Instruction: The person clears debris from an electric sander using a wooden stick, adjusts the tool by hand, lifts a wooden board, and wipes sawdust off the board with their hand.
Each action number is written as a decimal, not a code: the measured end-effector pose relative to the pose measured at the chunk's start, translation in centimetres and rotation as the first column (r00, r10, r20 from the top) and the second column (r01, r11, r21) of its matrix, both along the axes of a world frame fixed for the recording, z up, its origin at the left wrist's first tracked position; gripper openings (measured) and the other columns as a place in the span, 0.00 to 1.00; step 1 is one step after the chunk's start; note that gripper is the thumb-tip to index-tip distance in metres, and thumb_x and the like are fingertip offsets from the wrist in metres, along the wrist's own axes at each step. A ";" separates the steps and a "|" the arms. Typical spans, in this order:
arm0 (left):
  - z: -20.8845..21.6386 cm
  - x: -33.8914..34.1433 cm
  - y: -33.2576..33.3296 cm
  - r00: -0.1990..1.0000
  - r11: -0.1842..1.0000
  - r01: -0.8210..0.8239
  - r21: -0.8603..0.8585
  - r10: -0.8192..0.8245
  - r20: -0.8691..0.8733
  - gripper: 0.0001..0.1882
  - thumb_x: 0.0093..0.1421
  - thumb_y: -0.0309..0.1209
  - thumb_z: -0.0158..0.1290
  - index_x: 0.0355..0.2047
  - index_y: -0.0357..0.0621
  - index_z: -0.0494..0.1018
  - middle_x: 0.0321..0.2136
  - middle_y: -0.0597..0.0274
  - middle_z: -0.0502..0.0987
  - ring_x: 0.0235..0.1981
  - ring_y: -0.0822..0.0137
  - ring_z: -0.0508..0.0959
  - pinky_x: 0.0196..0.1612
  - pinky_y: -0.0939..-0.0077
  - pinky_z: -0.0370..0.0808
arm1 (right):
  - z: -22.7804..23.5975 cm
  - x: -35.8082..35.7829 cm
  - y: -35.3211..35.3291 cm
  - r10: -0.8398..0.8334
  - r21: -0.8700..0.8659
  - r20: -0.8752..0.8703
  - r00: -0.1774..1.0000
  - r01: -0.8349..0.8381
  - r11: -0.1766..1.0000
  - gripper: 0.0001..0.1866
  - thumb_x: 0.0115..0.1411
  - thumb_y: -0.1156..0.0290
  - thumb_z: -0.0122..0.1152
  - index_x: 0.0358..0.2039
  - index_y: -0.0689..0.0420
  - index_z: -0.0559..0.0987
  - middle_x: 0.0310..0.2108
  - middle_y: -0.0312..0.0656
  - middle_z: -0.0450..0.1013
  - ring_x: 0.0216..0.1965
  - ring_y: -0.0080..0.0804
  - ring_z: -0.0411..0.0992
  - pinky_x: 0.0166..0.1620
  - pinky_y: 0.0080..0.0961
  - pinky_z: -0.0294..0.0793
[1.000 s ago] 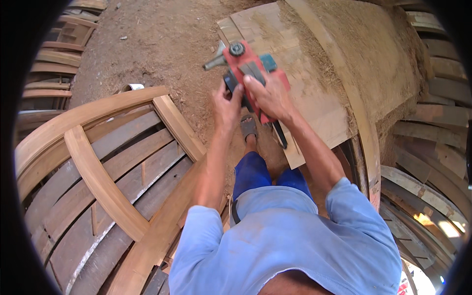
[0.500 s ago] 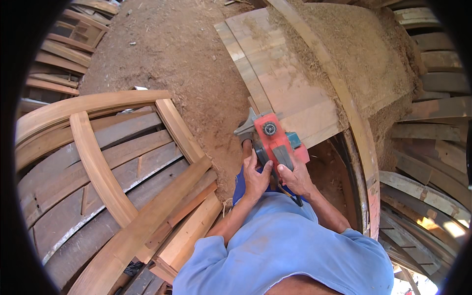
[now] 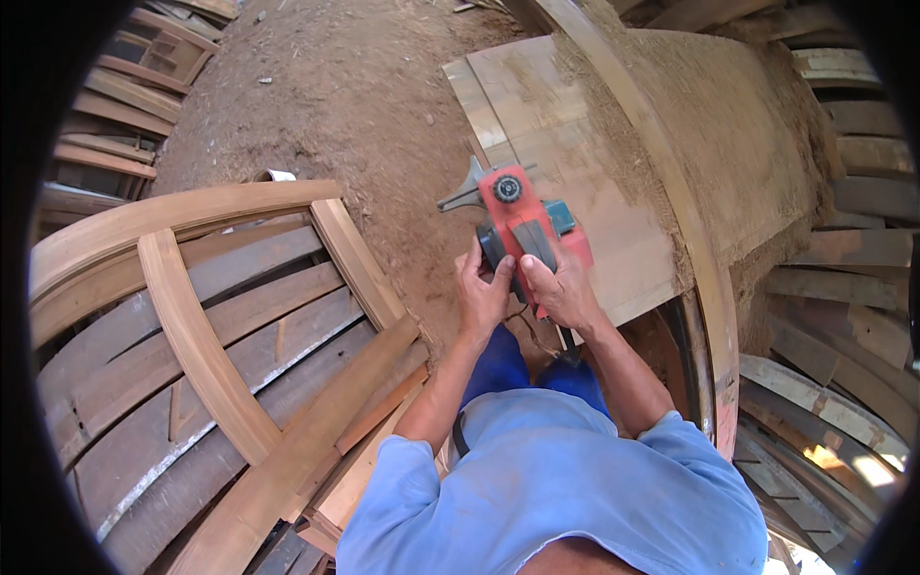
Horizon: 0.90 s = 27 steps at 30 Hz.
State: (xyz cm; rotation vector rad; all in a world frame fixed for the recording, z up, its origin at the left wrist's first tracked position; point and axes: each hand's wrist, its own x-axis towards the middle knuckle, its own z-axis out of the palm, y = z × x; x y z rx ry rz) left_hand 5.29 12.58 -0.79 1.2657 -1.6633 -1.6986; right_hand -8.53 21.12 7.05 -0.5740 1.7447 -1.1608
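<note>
A red electric hand planer [image 3: 515, 213] is up in front of me, with a round black knob at its far end and a grey bracket [image 3: 467, 190] on its left. My right hand [image 3: 563, 289] wraps round its rear handle, the thumb lying on top. At its left side, my left hand [image 3: 486, 292] holds the black side cover [image 3: 492, 247], thumb toward the body. The planer is clear of the wooden frame on my left. A power cord [image 3: 567, 347] hangs from its rear end.
On my left a wooden frame [image 3: 206, 340] lies over dark slats, with a long board [image 3: 316, 426] across it. Wide flat boards [image 3: 613, 240] strewn with shavings lie ahead right, crossed by a long beam [image 3: 671, 177]. Timber stacks [image 3: 843, 374] line the right.
Both hands have carried the planer forward, away from my body, and slightly left. My arms are stretched further out, and more of my blue-clad legs shows.
</note>
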 end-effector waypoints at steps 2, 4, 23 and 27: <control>-0.1 -0.9 -2.2 0.997 1.000 -0.004 0.003 0.005 -0.079 0.33 0.64 0.41 0.65 0.63 0.37 0.70 0.48 0.49 0.71 0.46 0.60 0.79 0.49 0.68 0.79 | 0.3 -0.7 -2.3 -0.010 -0.028 -0.039 0.999 0.009 1.000 0.30 0.66 0.45 0.61 0.39 0.67 0.77 0.27 0.47 0.75 0.29 0.33 0.74 0.34 0.34 0.73; -0.3 -1.7 -4.3 0.998 0.999 0.008 -0.043 -0.011 -0.062 0.29 0.66 0.38 0.63 0.63 0.38 0.71 0.47 0.54 0.73 0.45 0.65 0.80 0.49 0.71 0.79 | 0.1 -1.5 -4.3 -0.020 -0.057 -0.075 0.997 0.016 0.998 0.30 0.66 0.45 0.61 0.38 0.66 0.77 0.25 0.46 0.74 0.28 0.32 0.73 0.32 0.34 0.73; 0.5 -9.6 -22.3 0.996 0.995 -0.026 -0.101 0.016 -0.091 0.24 0.63 0.42 0.63 0.51 0.37 0.78 0.37 0.49 0.82 0.37 0.62 0.83 0.40 0.68 0.80 | 0.0 -8.6 -22.0 -0.047 -0.157 -0.323 0.945 -0.004 0.988 0.27 0.69 0.47 0.55 0.32 0.62 0.77 0.19 0.39 0.73 0.18 0.28 0.72 0.26 0.31 0.72; 2.0 -11.3 -26.4 0.987 0.996 0.025 -0.085 -0.038 -0.158 0.22 0.66 0.42 0.61 0.50 0.37 0.79 0.36 0.58 0.84 0.34 0.71 0.82 0.38 0.71 0.80 | 0.5 -10.6 -26.0 -0.033 -0.318 -0.541 0.840 -0.168 0.933 0.29 0.69 0.45 0.53 0.32 0.63 0.78 0.18 0.39 0.73 0.20 0.29 0.74 0.27 0.31 0.73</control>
